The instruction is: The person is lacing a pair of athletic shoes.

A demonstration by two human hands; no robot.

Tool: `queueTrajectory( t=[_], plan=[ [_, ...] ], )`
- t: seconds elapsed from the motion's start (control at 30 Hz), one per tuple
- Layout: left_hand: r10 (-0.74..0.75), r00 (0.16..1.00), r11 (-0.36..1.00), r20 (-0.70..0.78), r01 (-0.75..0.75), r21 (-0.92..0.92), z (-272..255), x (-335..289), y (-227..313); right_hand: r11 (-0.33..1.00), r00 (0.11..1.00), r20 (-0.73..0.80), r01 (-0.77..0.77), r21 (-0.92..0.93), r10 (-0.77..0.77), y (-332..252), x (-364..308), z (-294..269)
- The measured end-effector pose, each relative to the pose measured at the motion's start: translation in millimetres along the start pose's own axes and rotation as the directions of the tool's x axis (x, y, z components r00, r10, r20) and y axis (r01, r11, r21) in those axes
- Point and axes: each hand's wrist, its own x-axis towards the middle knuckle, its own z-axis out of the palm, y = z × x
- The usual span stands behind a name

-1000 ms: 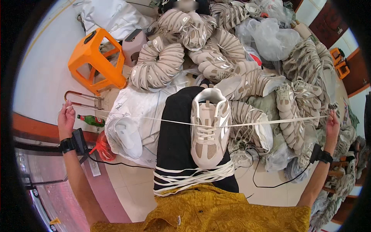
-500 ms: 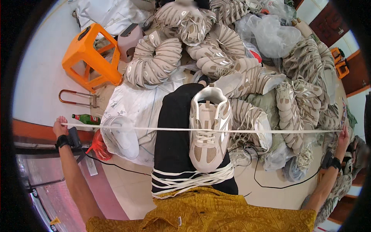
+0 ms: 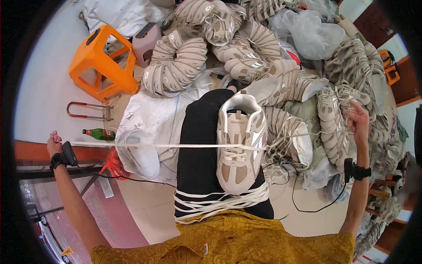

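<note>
Left hand: I see my left hand (image 3: 54, 141) out wide at the left edge, fist closed around the end of a white shoelace (image 3: 167, 145). The fingers are curled tight on it, and a black band with a small device sits on the wrist just behind them.
Right hand: my right hand (image 3: 358, 118) is raised at the right side, fingers pinched narrow around the other run of the lace. A black wrist device sits well below the fingers on the forearm.
Shoelace: it runs taut in a nearly straight line from my left fingers across to the shoe, then slackens and rises toward my right fingers.
Sneaker: a beige and white sneaker (image 3: 239, 143) rests upright on my black-trousered thigh (image 3: 200, 145), between my two hands, toe pointing toward my body. The lace passes through its eyelet area.
Spare laces: a bundle of white laces (image 3: 220, 202) lies looped across my lap, just below the sneaker's toe and well apart from both sets of fingers.
Beyond the fingers: heaps of beige shoe uppers (image 3: 176, 66) are piled past the sneaker, and more sneakers (image 3: 329, 110) lie just beside my right fingers.
Near the left fingers: a green bottle (image 3: 99, 134) lies on the floor close by; an orange plastic stool (image 3: 99, 61) stands farther off, with a U-shaped metal handle (image 3: 88, 111) between the two.
</note>
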Motion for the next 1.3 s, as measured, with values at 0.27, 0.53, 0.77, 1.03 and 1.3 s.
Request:
queueTrajectory(
  t=[0.27,0.53,0.77,1.03,1.3],
  plan=[
    [0.059,0.964,0.915,0.260,-0.157,0.373,148.0,-169.0,-29.7,0.997,0.961,0.273,-0.059,0.053,0.042,-36.6,-32.5,97.2],
    [0.171,0.359,0.710,0.918,-0.691,0.138,349.8,-457.9,-154.9,0.987,0.723,0.674,0.152,0.058,-0.151,-52.2,-132.4,260.1],
    [-0.072,0.433,0.677,0.899,-0.640,0.362,364.3,-509.4,-165.3,0.999,0.702,0.712,0.052,-0.006,-0.032,-48.0,-140.1,261.9],
    [0.131,0.427,0.624,0.895,-0.737,0.260,360.5,-511.9,-172.2,0.996,0.674,0.739,0.044,-0.072,0.023,-48.7,-141.1,262.4],
    [0.230,0.023,0.031,0.973,-0.999,0.017,366.8,-524.9,-169.9,0.957,0.674,0.724,0.282,-0.066,-0.148,-36.7,-144.9,264.4]
  ],
)
